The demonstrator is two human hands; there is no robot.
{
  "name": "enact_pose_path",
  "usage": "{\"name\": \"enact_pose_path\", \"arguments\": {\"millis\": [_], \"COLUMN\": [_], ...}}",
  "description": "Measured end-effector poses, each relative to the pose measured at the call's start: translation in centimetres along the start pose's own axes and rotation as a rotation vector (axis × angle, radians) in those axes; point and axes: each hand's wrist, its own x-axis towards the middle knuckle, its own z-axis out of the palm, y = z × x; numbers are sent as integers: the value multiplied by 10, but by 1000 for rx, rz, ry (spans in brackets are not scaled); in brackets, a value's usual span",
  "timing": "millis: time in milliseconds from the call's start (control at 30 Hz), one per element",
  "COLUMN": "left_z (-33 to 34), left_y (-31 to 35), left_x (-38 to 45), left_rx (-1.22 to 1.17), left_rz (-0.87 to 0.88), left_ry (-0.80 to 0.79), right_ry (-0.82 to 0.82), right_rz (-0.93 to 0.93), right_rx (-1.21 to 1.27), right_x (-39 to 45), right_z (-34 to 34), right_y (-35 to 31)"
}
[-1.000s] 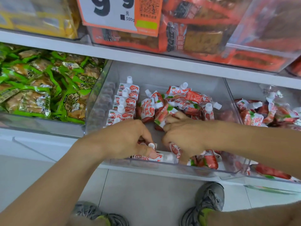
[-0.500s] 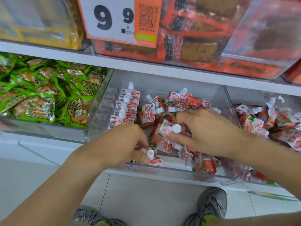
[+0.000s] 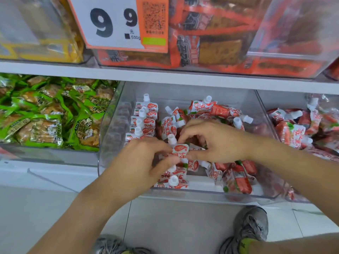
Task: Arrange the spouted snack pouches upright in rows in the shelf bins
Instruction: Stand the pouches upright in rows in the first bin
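— White shelf [image 3: 183, 77] carried what?
— Green snack packets [image 3: 45, 114] lay leftward, loose red-and-white pouches [image 3: 216, 109] crowding the clear plastic bin [image 3: 113, 125].
— Hands?
— Left hand [image 3: 145, 160] and right hand [image 3: 216, 142] pinched one upright white-capped spouted pouch [image 3: 178, 150] mid-bin.

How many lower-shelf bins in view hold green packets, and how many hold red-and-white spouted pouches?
Green packets: 1, the left bin
Red-and-white spouted pouches: 2, the middle bin and the right bin
Total: 3

A shop: price tag [image 3: 117, 22] (9.9), snack-stocked shelf bins [image 3: 110, 129].
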Motion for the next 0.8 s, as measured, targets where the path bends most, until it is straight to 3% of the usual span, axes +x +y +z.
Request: {"name": "enact_pose_path", "arguments": {"millis": [67, 100, 267, 467, 600, 800], "left_z": [-1, 0, 14, 10, 10, 10], "left_y": [2, 2, -10, -14, -16, -19], "left_x": [5, 8, 19, 14, 10, 14], "left_rx": [9, 42, 147, 104, 59, 59], "left_rz": [109, 140, 33, -20, -95, -103], "left_ry": [202, 210, -88, -75, -82, -119], "right_ry": [-61, -75, -151, 72, -62, -15], "right_rz": [5, 9, 20, 172, 222, 195], "right_rx": [9, 18, 24, -261, -480, -549], "right_x": [-4, -5, -8, -15, -10, -1], "right_z": [-6, -7, -3, -4, 2, 25], "right_y": [7, 9, 5, 13, 4, -2]}}
